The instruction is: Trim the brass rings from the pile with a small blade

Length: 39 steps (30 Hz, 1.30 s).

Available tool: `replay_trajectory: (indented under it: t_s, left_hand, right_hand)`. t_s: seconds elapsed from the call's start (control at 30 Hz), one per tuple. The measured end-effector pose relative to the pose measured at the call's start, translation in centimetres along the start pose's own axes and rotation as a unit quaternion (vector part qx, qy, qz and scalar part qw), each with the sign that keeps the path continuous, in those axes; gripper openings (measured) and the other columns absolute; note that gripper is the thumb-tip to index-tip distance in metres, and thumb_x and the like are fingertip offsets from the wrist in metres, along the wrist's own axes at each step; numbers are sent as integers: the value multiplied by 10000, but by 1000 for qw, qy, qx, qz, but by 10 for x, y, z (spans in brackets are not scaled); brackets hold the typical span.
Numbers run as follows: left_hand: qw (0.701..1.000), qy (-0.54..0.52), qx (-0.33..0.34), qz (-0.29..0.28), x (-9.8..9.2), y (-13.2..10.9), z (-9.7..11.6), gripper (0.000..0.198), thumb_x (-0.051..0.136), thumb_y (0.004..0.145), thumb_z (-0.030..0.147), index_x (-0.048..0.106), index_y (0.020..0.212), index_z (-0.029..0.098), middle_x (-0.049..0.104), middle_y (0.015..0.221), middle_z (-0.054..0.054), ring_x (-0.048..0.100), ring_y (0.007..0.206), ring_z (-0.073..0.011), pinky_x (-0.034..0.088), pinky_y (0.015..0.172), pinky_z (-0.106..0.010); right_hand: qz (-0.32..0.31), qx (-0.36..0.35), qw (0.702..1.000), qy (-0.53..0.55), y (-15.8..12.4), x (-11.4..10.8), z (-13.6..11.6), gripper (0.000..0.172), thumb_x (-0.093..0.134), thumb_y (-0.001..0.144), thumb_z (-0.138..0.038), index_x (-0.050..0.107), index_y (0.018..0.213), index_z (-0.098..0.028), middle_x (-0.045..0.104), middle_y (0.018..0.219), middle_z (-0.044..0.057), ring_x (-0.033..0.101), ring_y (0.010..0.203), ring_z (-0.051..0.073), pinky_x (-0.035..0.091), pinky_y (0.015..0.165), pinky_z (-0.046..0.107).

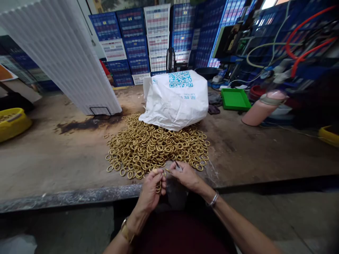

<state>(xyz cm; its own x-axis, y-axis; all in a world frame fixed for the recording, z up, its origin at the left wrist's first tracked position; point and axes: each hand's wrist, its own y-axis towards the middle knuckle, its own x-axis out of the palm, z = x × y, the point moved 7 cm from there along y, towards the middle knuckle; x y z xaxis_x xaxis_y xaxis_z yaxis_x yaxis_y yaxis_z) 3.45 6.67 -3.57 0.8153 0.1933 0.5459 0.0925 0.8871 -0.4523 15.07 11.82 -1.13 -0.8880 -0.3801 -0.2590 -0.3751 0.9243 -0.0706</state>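
A wide heap of gold-coloured rings [156, 146] lies on the worktable, spilling from under a white sack [176, 102]. At the near edge of the heap, my left hand [153, 187] is closed on several of these rings, which hang below its fingers. My right hand [185, 175] is closed too, just to the right of the left one. It grips a small blade-like tool [178, 166] with a dark tip, and one ring shows at its fingertips, between the two hands. Whether the blade touches a ring I cannot tell.
A corrugated white panel [69, 56] leans at the left in a black wire stand. Yellow tub [16, 128] far left, green tray [235, 99] and pink bottle [261, 111] at right. Stacked crates [136, 47] stand behind. The worktable's front edge [79, 195] is near my wrists.
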Motion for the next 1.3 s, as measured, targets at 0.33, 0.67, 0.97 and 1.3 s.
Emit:
replay_trajectory:
  t_s: [0.33,0.67,0.97,1.3]
  left_hand:
    - [981,175,81,-7,-1,5,2,256,569,733,417,505,784,174,462,529,69,343,375,-25,244,348,-135]
    - [981,182,67,-13,3,0,-1,285,561,735,449,478,764,178,482,561,56,353,381,-29,237,353,-139]
    - [976,206,45,-51,6,1,-6,302,530,757,456,475,684,169,458,528,54,311,357,-28,208,337,-156]
    - [981,177,72,-42,7,-2,0,309,544,743,473,463,715,176,467,567,53,322,380,-27,227,348,-144]
  right_hand:
    - [-46,72,992,91,-3,13,11,216,542,724,-370,456,679,-177,330,477,-95,269,402,38,214,381,162]
    - [-5,63,997,55,0,15,8,188,473,740,-344,455,652,-179,425,482,-72,321,415,49,261,410,169]
    - [19,33,999,28,2,11,3,164,494,688,-309,467,602,-171,392,508,-68,329,480,63,282,461,181]
    - [70,-24,989,-128,-4,3,9,153,442,752,-238,539,659,-165,474,560,-34,400,526,88,312,510,193]
